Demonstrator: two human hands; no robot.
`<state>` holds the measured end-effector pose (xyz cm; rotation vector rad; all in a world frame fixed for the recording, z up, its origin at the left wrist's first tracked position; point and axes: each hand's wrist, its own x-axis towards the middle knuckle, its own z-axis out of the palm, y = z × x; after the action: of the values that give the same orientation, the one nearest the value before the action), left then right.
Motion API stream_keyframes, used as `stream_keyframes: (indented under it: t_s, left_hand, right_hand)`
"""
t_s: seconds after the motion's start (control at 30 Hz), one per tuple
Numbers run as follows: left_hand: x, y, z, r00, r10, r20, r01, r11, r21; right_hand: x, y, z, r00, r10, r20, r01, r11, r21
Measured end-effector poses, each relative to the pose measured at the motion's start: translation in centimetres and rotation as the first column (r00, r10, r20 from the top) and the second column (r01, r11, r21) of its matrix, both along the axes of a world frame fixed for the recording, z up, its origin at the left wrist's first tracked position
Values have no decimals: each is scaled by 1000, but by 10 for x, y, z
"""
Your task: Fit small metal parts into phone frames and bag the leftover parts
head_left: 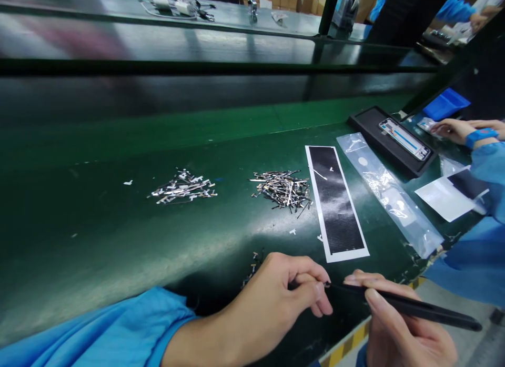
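Note:
My right hand (402, 314) grips black tweezers (428, 307), their tip pointing left toward my other hand. Thumb and fingers of my left hand (288, 293) are pinched on a tiny dark part (326, 284) at the tweezers' tip; its kind is too small to tell. Past my hands lies a pile of thin black and silver strips (286, 190), with a second, smaller pile (183, 188) to its left. More small strips (252, 267) show partly behind my left hand. A white-edged sheet of black strips (337, 204) lies right of the larger pile.
A clear plastic bag (390, 193) lies right of the sheet. Beyond it is a black tray (379, 122) holding a slim metal-framed part (406, 139). A co-worker's hand (457, 130) and blue sleeve are at the right. A raised shelf (236, 40) runs along the back.

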<state>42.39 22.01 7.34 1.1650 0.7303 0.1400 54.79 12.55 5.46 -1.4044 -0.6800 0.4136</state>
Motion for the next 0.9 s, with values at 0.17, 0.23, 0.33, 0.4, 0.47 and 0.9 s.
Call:
stream_keyframes:
  t_s: [0.17,0.23,0.33,0.4,0.47,0.9]
  left_hand:
    - [-1,1,2,999,-28,-20,27,1000,-11]
    - [-1,2,2,999,-36,-25,36,999,-13]
    - [0,1,2,999,-31,-16,30,999,-12]
    - [-1,0,1,1000,-28,-11,28,1000,-13]
    - [-1,-1,1,1000,-25,-6,25,999,-22]
    - [2,-4,-2,998,46,39,-43,996,-78]
  right_hand:
    - [0,2,-1,1000,-4,25,3,1000,29]
    - [1,3,-1,1000,3,27,-4,999,35]
    - [1,3,0,1000,-2,27,1,999,33]
    - [0,3,0,999,-4,36,3,999,40]
    - [0,2,0,999,-1,35,0,999,38]
    - [-6,-5,-3,936,25,351,-59,995,86]
